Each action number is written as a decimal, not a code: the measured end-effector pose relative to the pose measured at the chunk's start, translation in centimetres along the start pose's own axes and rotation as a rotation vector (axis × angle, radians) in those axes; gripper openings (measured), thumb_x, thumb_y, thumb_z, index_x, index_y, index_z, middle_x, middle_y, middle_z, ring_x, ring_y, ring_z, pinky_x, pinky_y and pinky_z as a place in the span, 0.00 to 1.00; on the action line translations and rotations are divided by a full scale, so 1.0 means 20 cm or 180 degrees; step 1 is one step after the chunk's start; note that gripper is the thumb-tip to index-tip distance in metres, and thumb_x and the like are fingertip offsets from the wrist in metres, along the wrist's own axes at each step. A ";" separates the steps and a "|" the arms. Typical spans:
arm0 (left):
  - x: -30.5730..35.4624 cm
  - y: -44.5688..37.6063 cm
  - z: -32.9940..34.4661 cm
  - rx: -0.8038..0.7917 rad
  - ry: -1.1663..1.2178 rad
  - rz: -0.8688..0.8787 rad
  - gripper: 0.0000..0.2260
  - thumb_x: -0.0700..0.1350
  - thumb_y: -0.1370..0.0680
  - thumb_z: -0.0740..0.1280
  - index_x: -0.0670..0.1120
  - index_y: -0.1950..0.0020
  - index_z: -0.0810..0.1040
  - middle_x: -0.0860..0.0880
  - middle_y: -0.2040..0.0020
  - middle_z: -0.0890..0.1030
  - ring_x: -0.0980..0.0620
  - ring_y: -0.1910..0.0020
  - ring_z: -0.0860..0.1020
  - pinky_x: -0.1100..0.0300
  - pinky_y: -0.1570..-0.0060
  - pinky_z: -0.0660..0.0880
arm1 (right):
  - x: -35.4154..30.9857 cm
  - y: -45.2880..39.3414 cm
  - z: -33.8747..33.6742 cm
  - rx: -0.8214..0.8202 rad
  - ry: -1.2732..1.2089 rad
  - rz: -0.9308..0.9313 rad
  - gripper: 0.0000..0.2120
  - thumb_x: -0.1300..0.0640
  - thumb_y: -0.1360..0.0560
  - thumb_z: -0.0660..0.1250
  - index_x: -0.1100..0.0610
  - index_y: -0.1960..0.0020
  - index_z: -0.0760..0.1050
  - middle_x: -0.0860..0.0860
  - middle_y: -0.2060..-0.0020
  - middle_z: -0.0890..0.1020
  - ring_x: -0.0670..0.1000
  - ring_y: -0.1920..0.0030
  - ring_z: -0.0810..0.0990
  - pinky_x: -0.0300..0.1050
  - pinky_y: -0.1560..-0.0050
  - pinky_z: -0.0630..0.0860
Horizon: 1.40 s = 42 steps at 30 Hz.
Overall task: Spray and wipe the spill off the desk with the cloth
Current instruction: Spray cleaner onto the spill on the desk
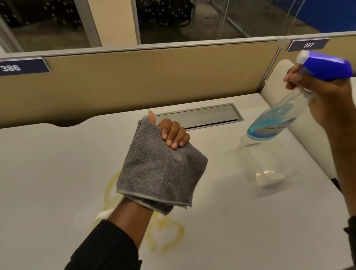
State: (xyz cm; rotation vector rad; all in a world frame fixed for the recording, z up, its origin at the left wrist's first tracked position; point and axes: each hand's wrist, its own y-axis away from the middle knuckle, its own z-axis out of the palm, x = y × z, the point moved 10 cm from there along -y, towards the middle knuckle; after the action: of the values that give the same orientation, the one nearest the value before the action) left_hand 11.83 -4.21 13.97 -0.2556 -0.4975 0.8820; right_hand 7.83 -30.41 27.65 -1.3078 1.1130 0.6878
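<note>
Two yellow rings of spill (166, 237) are seen on the white desk (36, 179), partly hidden by the left forearm. Above them, a folded grey cloth (160, 168) is clamped in the left hand (173, 133). A tilted spray bottle (282, 112) with blue liquid is gripped by the right hand (324, 96), above a clear container (265, 161) standing on the desk.

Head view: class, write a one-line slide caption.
Left hand holds grey cloth, right hand spray bottle, above yellow spill.
</note>
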 end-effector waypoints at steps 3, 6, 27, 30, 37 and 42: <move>0.09 0.08 0.04 0.0116 -0.0084 -0.0038 0.37 0.62 0.22 0.46 0.38 0.77 0.75 0.44 0.79 0.74 0.47 0.79 0.73 0.60 0.73 0.64 | -0.22 0.18 0.26 -0.0237 -0.0162 -0.0132 0.08 0.56 0.26 0.68 0.46 0.51 0.80 0.39 0.59 0.84 0.45 0.53 0.81 0.42 0.44 0.78; 0.18 0.17 0.05 0.0440 -0.0127 -0.0016 0.37 0.63 0.24 0.48 0.39 0.81 0.72 0.44 0.83 0.70 0.48 0.84 0.69 0.63 0.76 0.62 | -0.32 0.40 0.55 -0.0463 -0.0189 -0.0262 0.06 0.57 0.26 0.67 0.48 0.52 0.81 0.44 0.59 0.85 0.49 0.54 0.82 0.46 0.44 0.79; 0.36 0.63 0.41 -0.0740 -0.0530 -0.0415 0.40 0.62 0.24 0.39 0.38 0.75 0.78 0.44 0.81 0.71 0.48 0.78 0.76 0.59 0.73 0.63 | -0.25 1.34 1.67 -0.0241 0.0814 -0.0147 0.18 0.46 0.24 0.67 0.61 0.62 0.79 0.53 0.69 0.79 0.52 0.65 0.76 0.47 0.63 0.74; 0.38 0.64 0.43 -0.0841 -0.0551 -0.0349 0.37 0.61 0.23 0.45 0.37 0.74 0.79 0.44 0.79 0.75 0.48 0.77 0.77 0.59 0.73 0.64 | -0.25 1.35 1.64 -0.0238 0.0926 -0.0210 0.18 0.47 0.24 0.67 0.60 0.62 0.79 0.53 0.69 0.80 0.52 0.65 0.76 0.48 0.63 0.74; 0.41 0.66 0.45 -0.1077 -0.0491 -0.0213 0.39 0.61 0.21 0.41 0.37 0.69 0.79 0.43 0.72 0.80 0.47 0.72 0.78 0.57 0.70 0.66 | -0.21 1.41 1.54 -0.0236 0.1091 -0.0203 0.20 0.46 0.24 0.67 0.59 0.67 0.78 0.51 0.71 0.79 0.52 0.65 0.77 0.51 0.58 0.72; 0.44 0.65 0.44 -0.0990 -0.0418 -0.0208 0.37 0.61 0.21 0.44 0.37 0.71 0.78 0.43 0.74 0.79 0.46 0.74 0.77 0.57 0.70 0.66 | -0.12 1.43 1.41 -0.0070 0.1253 -0.0142 0.18 0.47 0.24 0.66 0.59 0.66 0.78 0.50 0.70 0.80 0.55 0.66 0.78 0.60 0.57 0.74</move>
State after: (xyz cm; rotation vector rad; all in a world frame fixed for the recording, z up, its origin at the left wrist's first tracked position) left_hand 3.20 10.96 18.94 -0.4642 -0.7627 0.7587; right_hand -12.05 2.51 15.80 -1.5229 1.3879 0.4182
